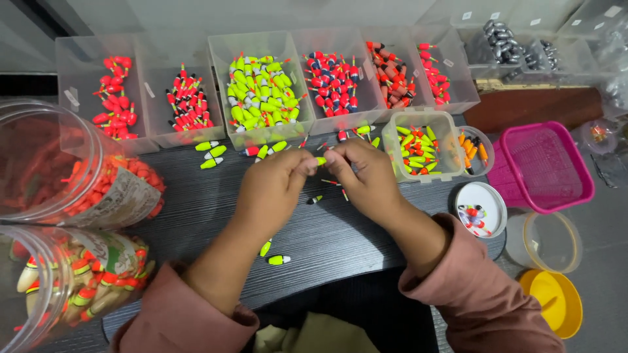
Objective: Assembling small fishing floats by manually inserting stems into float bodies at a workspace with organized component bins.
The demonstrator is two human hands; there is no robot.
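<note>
Left hand point(273, 186) and right hand point(366, 176) fingertips pinch yellow float point(320, 161) between them. Float at left hand's 2 o'clock, right hand's 10 o'clock. Dark table point(327, 235) beneath.

Free room and obstacles on the dark tabletop point(340, 242). A row of clear bins point(261, 85) walls off the far edge; two large jars point(59, 216) lying on their sides block the left edge. A small clear tub point(422, 145), white lid point(481, 208) and pink basket point(543, 167) crowd the right edge. Open surface lies mid-table toward the near edge, dotted with loose floats point(278, 259).
</note>
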